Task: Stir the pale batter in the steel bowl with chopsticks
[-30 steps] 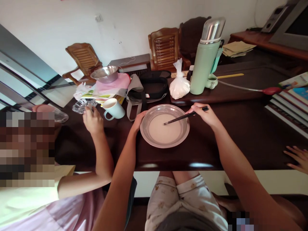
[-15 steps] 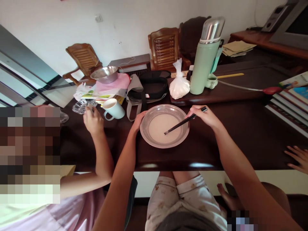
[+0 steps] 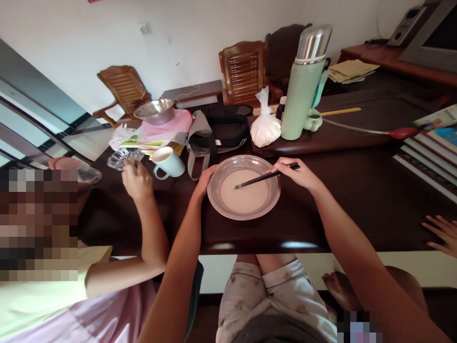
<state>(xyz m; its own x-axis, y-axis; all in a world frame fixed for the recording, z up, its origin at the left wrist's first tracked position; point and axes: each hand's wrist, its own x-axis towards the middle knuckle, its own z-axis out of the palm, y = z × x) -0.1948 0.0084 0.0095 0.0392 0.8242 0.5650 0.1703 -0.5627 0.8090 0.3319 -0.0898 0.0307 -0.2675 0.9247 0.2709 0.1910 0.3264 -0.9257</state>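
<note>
A round metal bowl (image 3: 244, 216) stands on the dark wooden table in front of me, with a pale, milky liquid (image 3: 246, 197) in it. My left hand (image 3: 207, 181) grips the bowl's left rim, its fingers partly hidden behind the wall. Over the right rim, my right hand (image 3: 291, 170) is closed around dark chopsticks (image 3: 259, 178). Their tips dip into the liquid left of the bowl's middle. Behind the bowl sits a tied plastic bag of white powder (image 3: 266, 128).
A green thermos (image 3: 302, 95) rises behind the bowl, near a small cup (image 3: 314, 120). To the left are a light-blue mug (image 3: 169, 163), a black bag (image 3: 228, 131) and another person's hand (image 3: 137, 181). Books (image 3: 428, 157) and a further hand (image 3: 442, 233) are at the right.
The chopsticks have swept left and slightly away from me through the liquid, my right hand moving with them. My left hand and the bowl stay in place.
</note>
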